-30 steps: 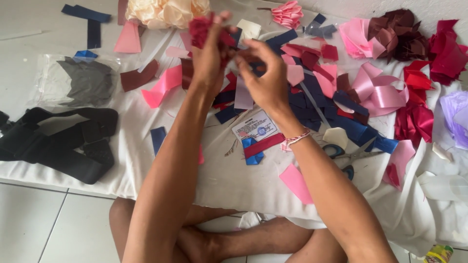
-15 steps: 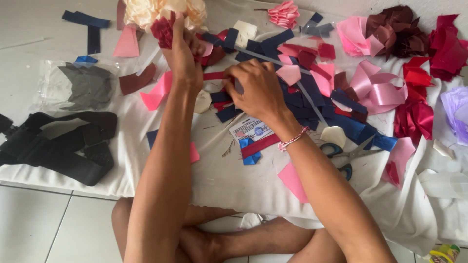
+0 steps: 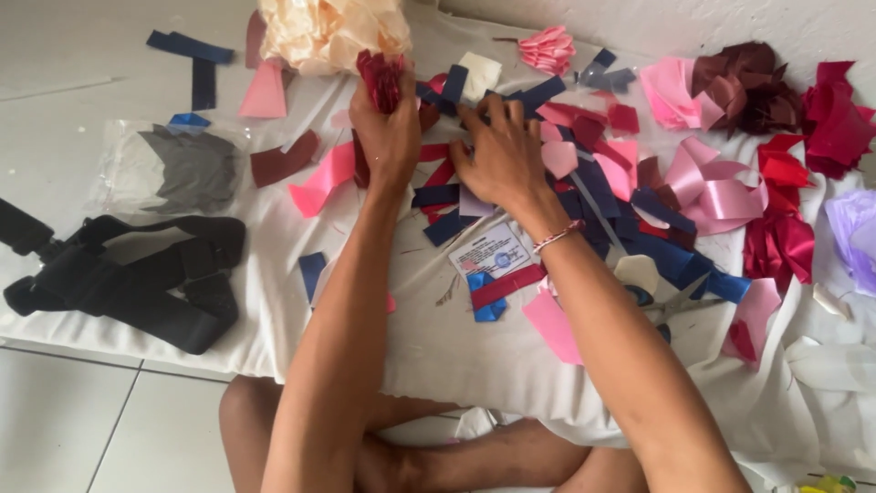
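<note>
A dark red ribbon bundle [image 3: 380,78] is at the far centre, beside a cream fabric flower [image 3: 330,32]. Navy, pink and red ribbon scraps [image 3: 584,173] lie on a white cloth [image 3: 438,347]. Black straps [image 3: 128,278] lie at the near left, a pale purple piece [image 3: 853,237] at the right.

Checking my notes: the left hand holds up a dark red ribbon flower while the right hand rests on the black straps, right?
Not quite. The right hand rests on the ribbon scraps, not the black straps. The left hand does hold the dark red ribbon flower, per the head view.
</note>
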